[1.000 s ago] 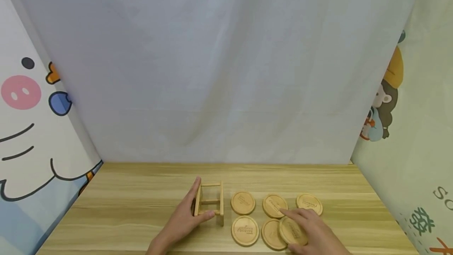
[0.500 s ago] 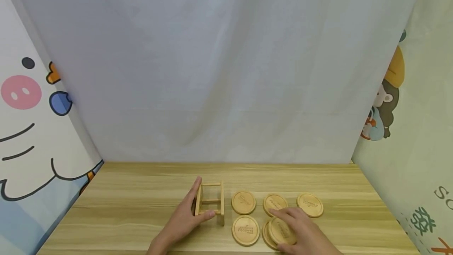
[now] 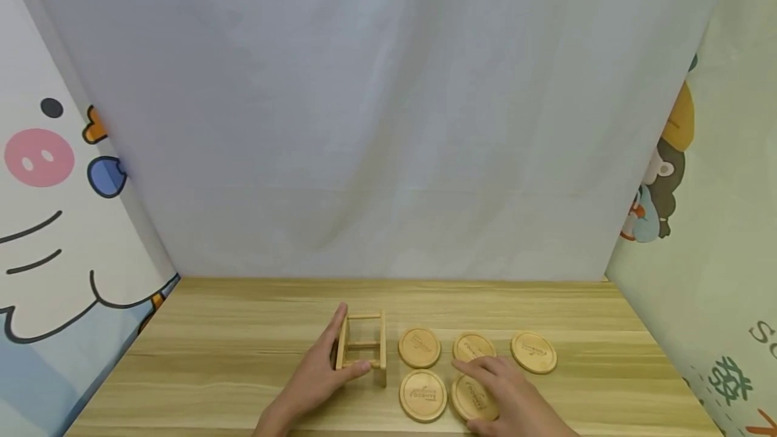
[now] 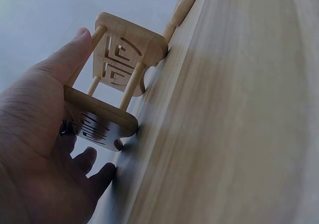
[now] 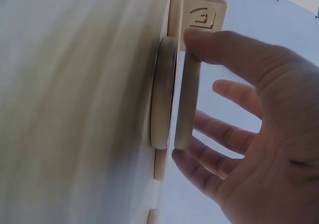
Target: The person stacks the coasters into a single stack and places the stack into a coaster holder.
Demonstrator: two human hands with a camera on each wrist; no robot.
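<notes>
The right hand (image 3: pixel 516 396) pinches a round engraved wooden coaster (image 3: pixel 475 396) between thumb and fingertips, just above a second coaster (image 5: pixel 162 94) lying on the wood-grain table (image 3: pixel 243 336); the right wrist view shows a narrow gap between the two. Another coaster (image 3: pixel 423 395) lies between the hands, nearer the right fingertips. The left hand (image 3: pixel 322 373) grips a slotted wooden coaster rack (image 3: pixel 383 349), its thumb reaching across the near side; the rack stands on the table. Beyond the right fingertips lies one coaster (image 3: pixel 475 346), with another (image 3: pixel 419 347) left of it, beside the rack, and a third (image 3: pixel 534 352) to its right. Past both hands hangs a pale, softly creased curtain (image 3: pixel 364 120); a snout-printed panel (image 3: pixel 39 158) flanks the left hand's side.
</notes>
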